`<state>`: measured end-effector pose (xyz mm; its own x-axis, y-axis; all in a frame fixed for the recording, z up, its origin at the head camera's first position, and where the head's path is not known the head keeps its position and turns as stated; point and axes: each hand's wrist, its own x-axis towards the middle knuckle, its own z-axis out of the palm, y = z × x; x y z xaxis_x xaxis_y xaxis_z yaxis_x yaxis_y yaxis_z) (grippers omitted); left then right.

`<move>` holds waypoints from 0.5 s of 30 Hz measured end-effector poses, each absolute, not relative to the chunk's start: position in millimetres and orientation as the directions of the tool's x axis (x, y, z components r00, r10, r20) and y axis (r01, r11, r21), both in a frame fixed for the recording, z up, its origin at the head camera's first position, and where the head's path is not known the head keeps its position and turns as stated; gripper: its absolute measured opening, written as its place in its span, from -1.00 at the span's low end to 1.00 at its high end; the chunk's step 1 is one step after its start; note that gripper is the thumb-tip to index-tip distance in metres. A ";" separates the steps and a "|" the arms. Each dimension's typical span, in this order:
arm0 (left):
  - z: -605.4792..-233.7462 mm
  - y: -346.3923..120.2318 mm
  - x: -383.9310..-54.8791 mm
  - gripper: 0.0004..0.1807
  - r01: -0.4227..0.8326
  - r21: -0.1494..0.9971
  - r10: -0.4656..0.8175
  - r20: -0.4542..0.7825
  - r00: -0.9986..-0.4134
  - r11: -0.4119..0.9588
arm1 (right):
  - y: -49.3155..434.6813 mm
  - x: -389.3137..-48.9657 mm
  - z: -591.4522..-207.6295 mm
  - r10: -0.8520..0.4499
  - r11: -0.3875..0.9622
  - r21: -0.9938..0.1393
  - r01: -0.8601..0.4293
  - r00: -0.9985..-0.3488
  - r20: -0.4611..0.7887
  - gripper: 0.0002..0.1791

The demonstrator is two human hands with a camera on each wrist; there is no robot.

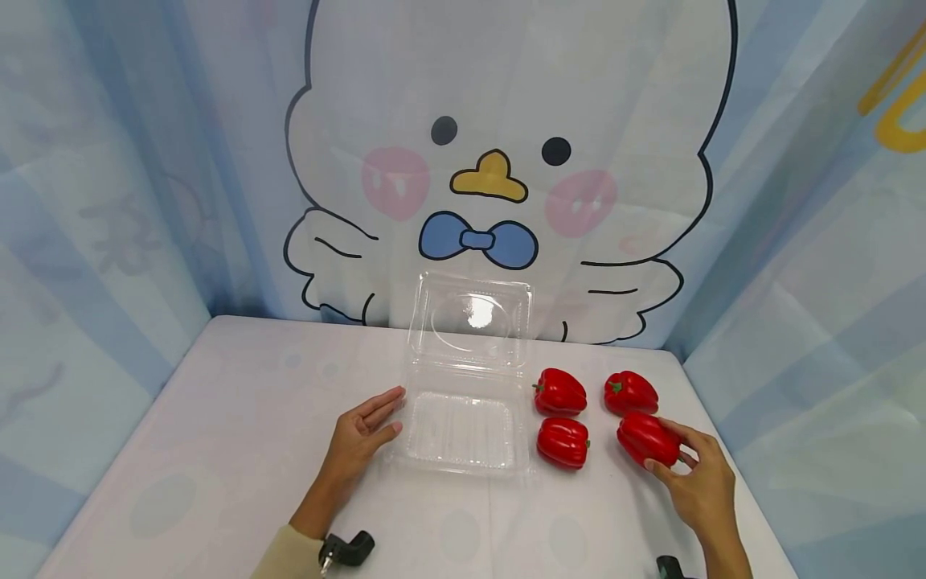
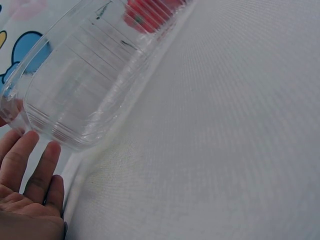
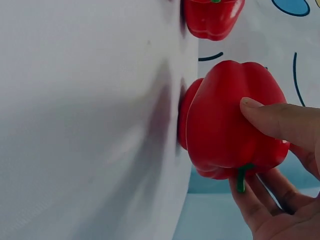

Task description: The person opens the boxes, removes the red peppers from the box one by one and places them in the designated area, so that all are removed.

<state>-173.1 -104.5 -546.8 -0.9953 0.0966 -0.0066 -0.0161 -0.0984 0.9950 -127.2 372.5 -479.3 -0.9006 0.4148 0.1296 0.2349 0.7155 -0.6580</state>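
A clear plastic clamshell box [image 1: 463,430] lies with its lid [image 1: 470,318] raised at the back. My left hand [image 1: 369,426] is at the box's left side, fingers fairly straight, with fingertips [image 2: 50,152] right at its wall in the left wrist view. My right hand [image 1: 694,474] grips a red bell pepper [image 1: 647,440] between thumb and fingers, its green stem [image 3: 242,177] turned toward the palm side. In the right wrist view this pepper is held off the table, its shadow falling on the cloth.
Right of the box lie two red bell peppers, a rear one [image 1: 560,392] and a front one [image 1: 563,442]. Another red bell pepper [image 1: 631,392] lies just behind the held one. A printed curtain [image 1: 499,104] stands behind the white-covered table [image 1: 239,402].
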 end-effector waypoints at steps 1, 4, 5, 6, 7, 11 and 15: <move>-546.4 -104.5 -173.0 -0.38 -0.015 0.995 0.097 -0.006 -0.995 -0.098 | 373.9 -127.6 -479.9 0.413 0.716 -0.657 0.235 -0.902 0.127 -0.15; -545.1 -104.7 -172.6 -0.37 -0.011 0.995 0.098 -0.002 -0.995 -0.097 | 377.7 -128.5 -480.9 0.404 0.722 -0.650 0.238 -0.907 0.116 -0.15; -545.2 -104.5 -172.9 -0.37 -0.013 0.995 0.098 -0.003 -0.995 -0.097 | 379.1 -128.8 -481.4 0.401 0.725 -0.646 0.240 -0.909 0.112 -0.15; -545.3 -104.5 -173.0 -0.37 -0.014 0.995 0.098 -0.004 -0.995 -0.098 | 380.3 -128.8 -481.9 0.397 0.728 -0.642 0.241 -0.911 0.108 -0.15; -544.8 -104.5 -172.9 -0.37 -0.013 0.995 0.098 -0.003 -0.995 -0.097 | 381.5 -129.0 -482.3 0.394 0.730 -0.639 0.244 -0.914 0.101 -0.15; -544.5 -104.2 -172.9 -0.37 -0.012 0.995 0.097 -0.002 -0.995 -0.099 | 385.4 -128.9 -483.5 0.373 0.733 -0.632 0.252 -0.926 0.063 -0.15; -544.3 -104.3 -172.4 -0.37 -0.010 0.995 0.096 0.000 -0.995 -0.100 | 387.7 -129.1 -485.1 0.359 0.732 -0.625 0.271 -0.933 0.016 -0.16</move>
